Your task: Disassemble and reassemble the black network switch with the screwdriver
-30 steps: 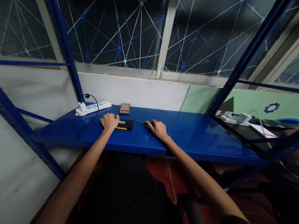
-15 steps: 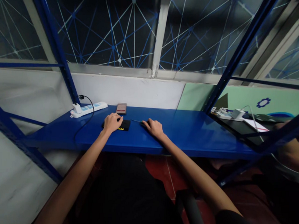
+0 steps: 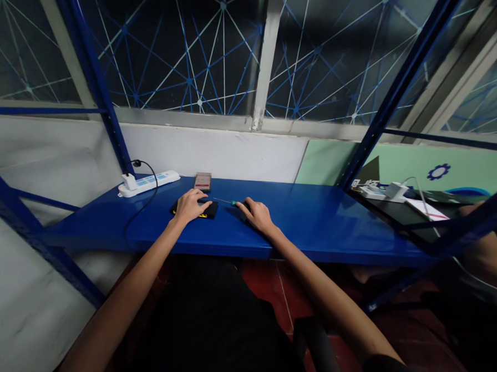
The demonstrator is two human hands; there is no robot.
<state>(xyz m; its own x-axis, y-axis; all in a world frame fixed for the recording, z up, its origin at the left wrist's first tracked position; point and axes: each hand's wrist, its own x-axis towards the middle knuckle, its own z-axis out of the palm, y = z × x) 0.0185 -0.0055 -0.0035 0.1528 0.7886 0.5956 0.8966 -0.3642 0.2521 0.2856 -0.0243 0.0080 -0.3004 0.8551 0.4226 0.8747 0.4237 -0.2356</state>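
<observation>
On the blue tabletop (image 3: 305, 222) lies a flat black case (image 3: 211, 210) with yellow markings along its near edge. My left hand (image 3: 188, 206) lies over the case and grips it, fingers bent and thumb apart across its top, so much of it is covered. A thin screwdriver (image 3: 233, 203) with a teal handle is held in my right hand (image 3: 256, 213). Its slim shaft points left, toward the fingers of my left hand. Whether the tip touches anything is too small to tell. Just behind the case sits a small clear box (image 3: 202, 182) with reddish-brown contents.
A white power strip (image 3: 151, 183) with a plug and black cable (image 3: 149, 206) lies at the left. Blue metal posts (image 3: 370, 126) frame the table. On the right, another table holds a white charger (image 3: 396, 189) and papers, beside a person's blurred arm (image 3: 488, 257).
The screwdriver has shifted slightly left, and more of its teal handle shows. My left hand's fingers have opened a little over the case, with the thumb reaching further right.
</observation>
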